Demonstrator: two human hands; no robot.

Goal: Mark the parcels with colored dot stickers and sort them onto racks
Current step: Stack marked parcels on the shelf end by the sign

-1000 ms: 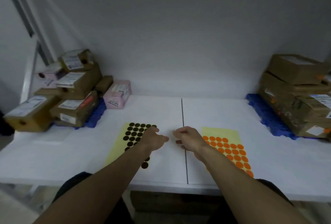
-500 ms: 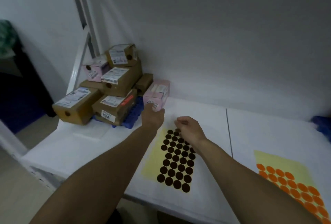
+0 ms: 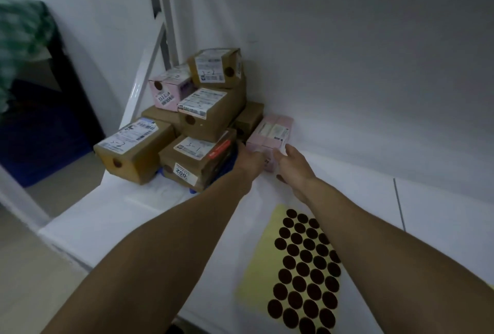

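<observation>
At mid-frame both hands meet the near end of a pink parcel (image 3: 270, 134) on the white table (image 3: 139, 216). The left hand (image 3: 250, 161) is at its left corner, fingers hidden. The right hand (image 3: 294, 170) holds its right corner, thumb on top. Brown parcels (image 3: 211, 117) are stacked just left. A sheet of dark dots (image 3: 304, 272) lies lower right.

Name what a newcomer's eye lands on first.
The left hand and right hand meet mid-frame at the near end of a pink cardboard parcel. Left of it rises a pile of labelled brown cardboard parcels; a yellow sheet of dark round stickers lies bottom right.
</observation>
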